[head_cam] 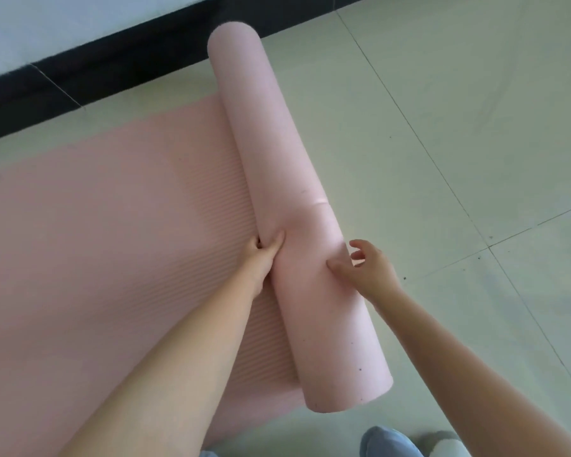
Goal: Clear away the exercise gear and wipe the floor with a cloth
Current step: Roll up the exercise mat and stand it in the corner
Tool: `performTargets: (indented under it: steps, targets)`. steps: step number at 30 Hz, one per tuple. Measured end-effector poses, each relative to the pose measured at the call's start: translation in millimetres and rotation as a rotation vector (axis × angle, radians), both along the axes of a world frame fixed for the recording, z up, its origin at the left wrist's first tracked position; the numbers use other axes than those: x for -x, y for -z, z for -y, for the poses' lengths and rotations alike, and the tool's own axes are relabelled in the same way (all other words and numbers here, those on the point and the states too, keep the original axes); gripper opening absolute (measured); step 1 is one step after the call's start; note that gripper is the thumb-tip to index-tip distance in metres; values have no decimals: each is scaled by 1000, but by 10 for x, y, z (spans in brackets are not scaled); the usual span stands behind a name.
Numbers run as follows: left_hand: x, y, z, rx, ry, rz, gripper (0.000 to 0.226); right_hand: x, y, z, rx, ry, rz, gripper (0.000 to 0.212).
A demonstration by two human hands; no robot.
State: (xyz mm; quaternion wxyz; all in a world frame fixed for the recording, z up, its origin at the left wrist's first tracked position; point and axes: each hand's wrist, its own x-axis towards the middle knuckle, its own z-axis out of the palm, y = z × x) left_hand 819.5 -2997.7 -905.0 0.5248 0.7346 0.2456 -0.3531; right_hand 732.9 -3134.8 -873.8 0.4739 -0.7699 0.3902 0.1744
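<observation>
Gripping the rolled mat (290,179), left hand (264,255); right hand (370,268) loosely open, touching it.

— How much of the left hand (263,258) shows?
— The back of it and the thumb. Its fingertips are tucked into the crease where the rolled mat (297,225) meets the flat part, so the grip itself is hidden.
— And the flat part of the mat (96,242)?
— Left of the grip it runs out past the frame's edge; its full length cannot be told. The roll covers the strip just under it.
— The right hand (370,267)?
— Its palm faces away; whether the fingertips touch the roll is unclear.
— Below the grip?
— Both forearms are cut off by the bottom edge, and so are a blue-clad knee (388,443) and a grey slipper (447,445), blurred.
</observation>
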Motion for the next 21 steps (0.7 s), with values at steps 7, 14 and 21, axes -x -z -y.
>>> performTargets:
  steps: [7,14,21]
  targets:
    - [25,-240,-147,-651,576,614,40,-86,-107,-307,84,-194,-182,64]
    - [-94,-437,-560,-43,233,104,42,110,-270,-768,72,-233,131,34]
    - [104,-267,-882,-110,-52,60,46,-156,-180,-713,-90,-189,116,36]
